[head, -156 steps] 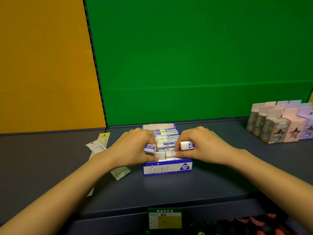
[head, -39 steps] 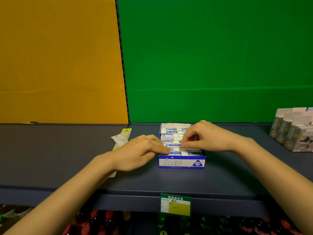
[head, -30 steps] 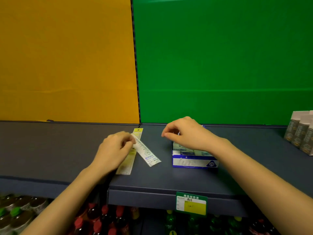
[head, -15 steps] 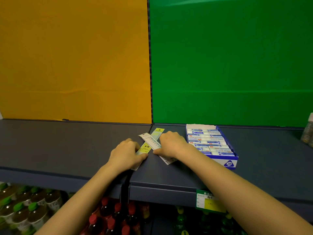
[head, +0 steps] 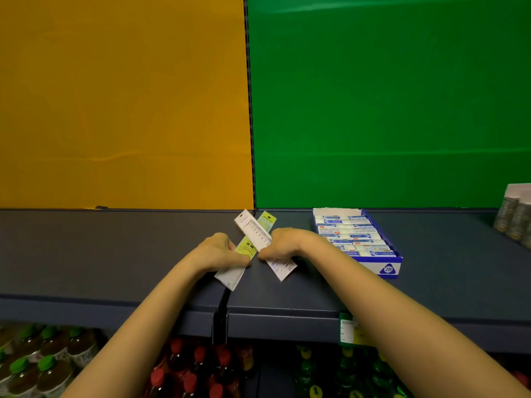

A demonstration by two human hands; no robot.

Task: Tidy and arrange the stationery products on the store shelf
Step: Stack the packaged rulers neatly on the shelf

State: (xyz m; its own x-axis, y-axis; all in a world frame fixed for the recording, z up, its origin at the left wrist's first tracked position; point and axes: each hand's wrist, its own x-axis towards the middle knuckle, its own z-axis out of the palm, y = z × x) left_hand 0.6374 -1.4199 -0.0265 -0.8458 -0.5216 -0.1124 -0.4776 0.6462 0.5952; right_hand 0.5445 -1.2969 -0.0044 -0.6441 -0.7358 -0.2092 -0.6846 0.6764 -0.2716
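Two packaged rulers lie crossed on the dark grey shelf (head: 115, 254). My left hand (head: 218, 251) grips the yellow-labelled ruler (head: 247, 248) near its middle. My right hand (head: 284, 245) holds the white ruler (head: 253, 229), which lies across the yellow one and points to the back left. To the right sits a blue display box (head: 388, 268) marked 2B, filled with several rows of white and blue erasers (head: 350, 231).
Small grey product boxes (head: 514, 216) stand at the far right edge of the shelf. A yellow-green price tag (head: 349, 328) hangs on the shelf's front lip. Bottles with red and green caps (head: 189, 369) fill the shelf below. Orange and green panels back the shelf.
Both hands left the eraser box and moved left to the two rulers. The view shifted left, so the eraser box now sits at the right.
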